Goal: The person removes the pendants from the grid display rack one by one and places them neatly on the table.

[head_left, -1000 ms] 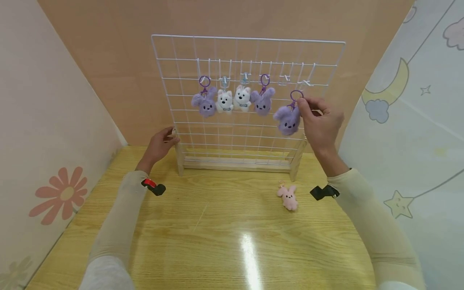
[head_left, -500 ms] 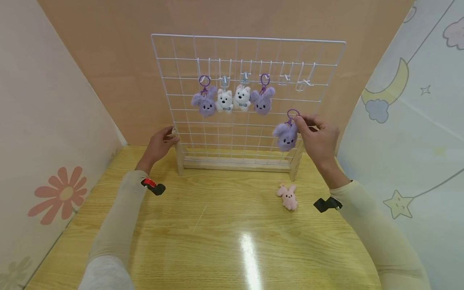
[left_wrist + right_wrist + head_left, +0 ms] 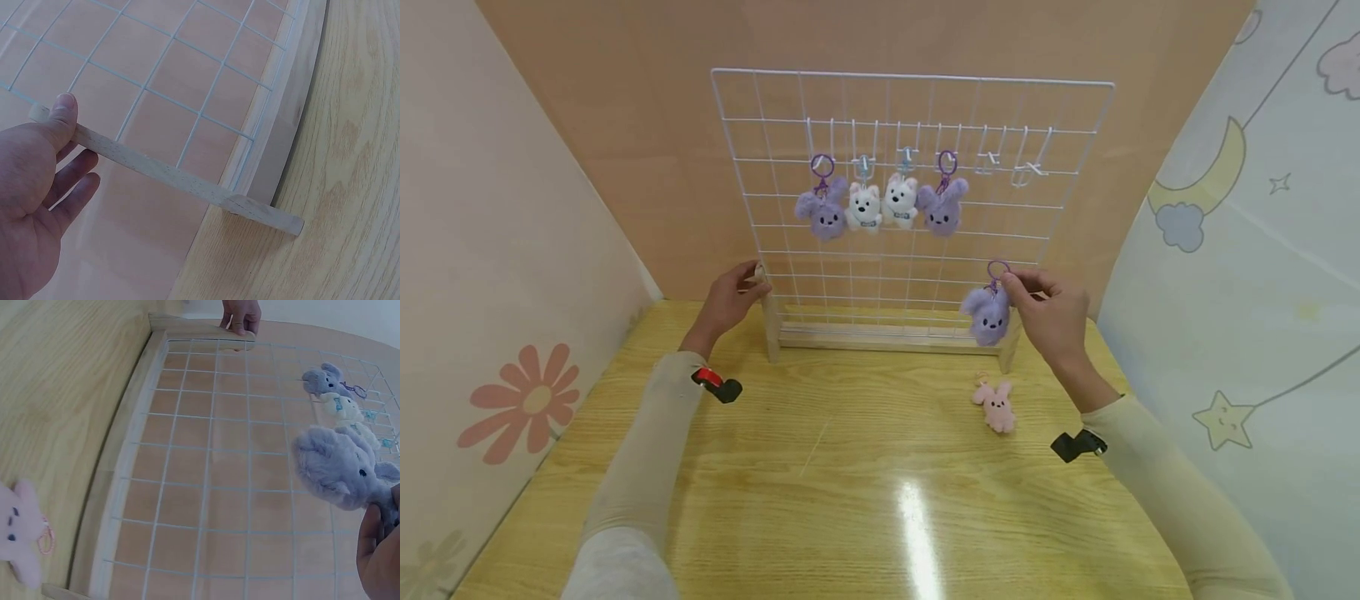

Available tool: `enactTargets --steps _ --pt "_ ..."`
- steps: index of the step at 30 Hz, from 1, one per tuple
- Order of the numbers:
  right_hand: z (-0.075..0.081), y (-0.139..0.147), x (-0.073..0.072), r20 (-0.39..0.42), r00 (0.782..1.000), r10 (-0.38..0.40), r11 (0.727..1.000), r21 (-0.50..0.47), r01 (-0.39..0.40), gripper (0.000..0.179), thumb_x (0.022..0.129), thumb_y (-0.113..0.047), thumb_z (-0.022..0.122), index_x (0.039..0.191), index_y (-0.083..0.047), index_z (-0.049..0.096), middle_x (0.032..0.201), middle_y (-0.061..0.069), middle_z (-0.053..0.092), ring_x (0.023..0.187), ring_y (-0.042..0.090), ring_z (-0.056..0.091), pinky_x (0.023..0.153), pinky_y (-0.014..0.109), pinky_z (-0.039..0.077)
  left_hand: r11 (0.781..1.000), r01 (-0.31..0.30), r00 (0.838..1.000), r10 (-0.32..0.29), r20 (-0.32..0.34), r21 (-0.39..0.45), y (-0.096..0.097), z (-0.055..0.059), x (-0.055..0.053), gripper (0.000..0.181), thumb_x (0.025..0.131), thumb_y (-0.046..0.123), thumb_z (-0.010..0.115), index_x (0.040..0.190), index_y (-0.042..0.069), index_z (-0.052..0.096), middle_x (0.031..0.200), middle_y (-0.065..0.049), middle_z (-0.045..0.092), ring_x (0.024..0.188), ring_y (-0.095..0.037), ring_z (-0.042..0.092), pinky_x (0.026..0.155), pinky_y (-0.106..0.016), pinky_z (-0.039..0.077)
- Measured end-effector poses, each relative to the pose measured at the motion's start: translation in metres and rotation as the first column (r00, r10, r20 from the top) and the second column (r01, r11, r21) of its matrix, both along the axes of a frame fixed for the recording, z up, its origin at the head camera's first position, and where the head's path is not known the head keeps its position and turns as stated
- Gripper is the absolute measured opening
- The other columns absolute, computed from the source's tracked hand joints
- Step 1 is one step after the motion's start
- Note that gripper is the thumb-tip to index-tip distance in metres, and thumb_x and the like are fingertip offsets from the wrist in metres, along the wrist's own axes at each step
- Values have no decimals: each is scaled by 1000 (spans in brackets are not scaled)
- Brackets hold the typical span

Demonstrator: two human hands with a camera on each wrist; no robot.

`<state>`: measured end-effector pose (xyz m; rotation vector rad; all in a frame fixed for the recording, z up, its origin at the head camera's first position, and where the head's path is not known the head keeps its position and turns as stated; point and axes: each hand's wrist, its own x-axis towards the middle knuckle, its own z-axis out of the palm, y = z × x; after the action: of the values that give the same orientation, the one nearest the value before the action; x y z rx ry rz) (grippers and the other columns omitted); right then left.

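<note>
My right hand (image 3: 1051, 315) pinches the purple ring of a fluffy purple plush keychain (image 3: 988, 320), which dangles in front of the rack's lower right part. In the right wrist view the plush (image 3: 331, 467) partly covers the hanging row behind it. At the opposite end, my left hand (image 3: 730, 300) grips the top of the rack's wooden side post (image 3: 187, 180), thumb on one side and fingers on the other. A purple plush keychain (image 3: 827, 220), two white dog plush keychains (image 3: 865, 212) and another purple one (image 3: 943, 215) hang from hooks on the white wire grid (image 3: 910, 77).
A pink plush keychain (image 3: 997, 410) lies on the wooden table (image 3: 850, 517) in front of the rack's right foot. Two bare hooks (image 3: 1033, 169) are at the grid's upper right. Patterned walls (image 3: 1285, 275) stand on both sides.
My right hand has lowered the purple plush keychain from near the right-hand hooks to the rack's base level, drifting slightly left. The left hand stays on the post.
</note>
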<state>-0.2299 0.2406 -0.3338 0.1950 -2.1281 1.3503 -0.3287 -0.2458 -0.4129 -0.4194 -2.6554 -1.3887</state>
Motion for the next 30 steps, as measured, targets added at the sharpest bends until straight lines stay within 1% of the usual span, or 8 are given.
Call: enactTargets --steps 3,7,10,14,20,25,27,30 --pt "-10 2 0 6 1000 16 1000 2 -16 22 93 -20 79 99 1 81 76 -18 69 67 -2 64 56 11 50 1000 -1 1000 1 2 -2 0 0 -1 63 106 29 59 159 5 35 154 -23 46 134 -43 52 104 -59 48" --pt "-24 5 1 2 999 39 999 21 -39 17 92 -15 79 98 1 81 79 -3 74 68 -2 65 55 11 50 1000 -5 1000 5 8 -4 0 -1 -1 64 106 30 59 159 5 34 154 -23 45 135 -43 52 104 -59 48" --pt "-34 6 2 32 999 25 998 49 -26 18 93 -18 78 99 -1 81 82 3 75 69 -2 64 55 11 50 1000 -7 1000 7 15 -7 0 0 -1 65 106 31 59 160 5 33 155 -23 44 135 -43 51 104 -59 48" --pt "-45 6 6 90 996 7 997 73 -14 25 95 -26 76 101 -3 81 83 6 75 69 -2 64 54 12 50 1000 -8 1000 8 18 -8 0 0 0 67 106 31 59 160 4 32 155 -24 44 135 -43 51 104 -59 48" --pt "-60 5 14 152 988 19 997 77 -31 30 97 -33 74 102 -4 81 86 12 75 70 2 65 54 14 50 1000 -7 1000 7 14 -2 0 0 0 66 106 30 59 159 4 33 153 -24 46 134 -44 52 104 -59 49" --pt "-72 4 18 182 982 51 996 68 -65 28 97 -31 73 102 -4 80 86 14 75 69 14 68 50 16 48 1000 -4 1000 4 5 -2 -1 -2 -2 65 106 30 58 159 3 33 152 -25 46 134 -44 52 104 -59 48" --pt "-76 3 20 193 979 64 995 58 -76 28 97 -31 73 103 -4 80 86 14 74 69 16 69 50 17 48 1000 -3 1000 3 3 4 -1 -3 -2 64 106 30 59 159 3 34 152 -25 47 134 -44 52 104 -59 48" --pt "-81 2 23 214 974 68 995 53 -81 29 98 -31 73 104 -4 80 87 14 75 68 11 68 53 16 50 1000 2 1000 -2 2 12 -1 -3 -3 64 106 30 59 159 4 34 151 -25 48 134 -44 52 104 -59 48"
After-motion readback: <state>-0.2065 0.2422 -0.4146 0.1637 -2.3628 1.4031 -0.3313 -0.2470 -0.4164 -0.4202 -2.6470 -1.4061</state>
